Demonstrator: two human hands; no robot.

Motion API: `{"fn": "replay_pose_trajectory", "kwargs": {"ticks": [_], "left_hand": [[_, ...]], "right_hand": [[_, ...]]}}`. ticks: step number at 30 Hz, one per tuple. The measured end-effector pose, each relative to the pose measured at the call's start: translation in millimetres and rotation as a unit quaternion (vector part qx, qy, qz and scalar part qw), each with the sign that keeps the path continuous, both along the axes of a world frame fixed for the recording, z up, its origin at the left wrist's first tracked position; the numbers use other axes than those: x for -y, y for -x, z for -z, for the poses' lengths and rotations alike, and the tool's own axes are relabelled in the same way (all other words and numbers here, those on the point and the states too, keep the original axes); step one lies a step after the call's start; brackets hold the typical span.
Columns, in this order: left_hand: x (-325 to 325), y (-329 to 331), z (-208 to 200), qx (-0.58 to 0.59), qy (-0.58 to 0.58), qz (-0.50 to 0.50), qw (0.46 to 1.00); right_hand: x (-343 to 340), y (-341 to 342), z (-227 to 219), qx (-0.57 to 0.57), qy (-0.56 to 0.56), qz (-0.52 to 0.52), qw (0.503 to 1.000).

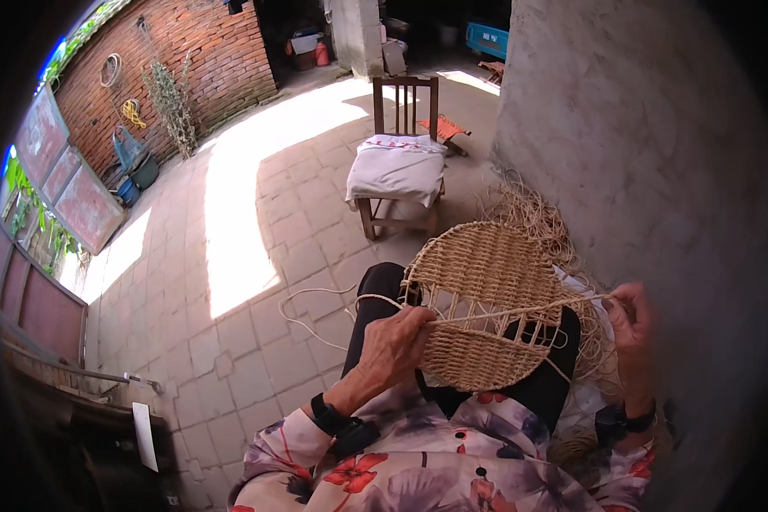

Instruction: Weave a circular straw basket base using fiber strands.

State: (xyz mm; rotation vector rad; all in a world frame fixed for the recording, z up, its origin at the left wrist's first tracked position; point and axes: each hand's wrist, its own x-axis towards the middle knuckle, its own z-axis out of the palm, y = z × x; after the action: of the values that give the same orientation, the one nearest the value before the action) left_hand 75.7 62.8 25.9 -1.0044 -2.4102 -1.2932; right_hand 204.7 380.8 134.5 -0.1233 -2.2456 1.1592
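Note:
A round, tan woven straw mat (486,260) rests on my lap, with an open band of bare strands across its middle between two densely woven parts. My left hand (394,341) is closed at the mat's left edge, gripping the straw cord beside it. Out to the right, my right hand (631,317) pinches the straw cord (563,303), which stretches taut across the mat between both hands. A loose length of cord loops to the left past my knee.
A heap of loose straw cord (529,218) lies by the grey wall (640,128) on the right. Ahead stands a wooden chair (405,107) with a white cloth (397,171) on its seat, an orange folding stool (445,128) behind it. Paving tiles (303,200) cover the ground.

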Motion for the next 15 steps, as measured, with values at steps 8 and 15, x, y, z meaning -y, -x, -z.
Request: {"fn": "replay_pose_trajectory", "kwargs": {"ticks": [8,15], "left_hand": [[362,147,58,0.211,-0.417,-0.482,0.741],[616,20,117,0.160,-0.133,-0.742,0.637]], "right_hand": [[-58,-20,9,0.049,-0.293,0.221,0.929],[-96,4,53,0.171,-0.252,0.162,0.938]]}}
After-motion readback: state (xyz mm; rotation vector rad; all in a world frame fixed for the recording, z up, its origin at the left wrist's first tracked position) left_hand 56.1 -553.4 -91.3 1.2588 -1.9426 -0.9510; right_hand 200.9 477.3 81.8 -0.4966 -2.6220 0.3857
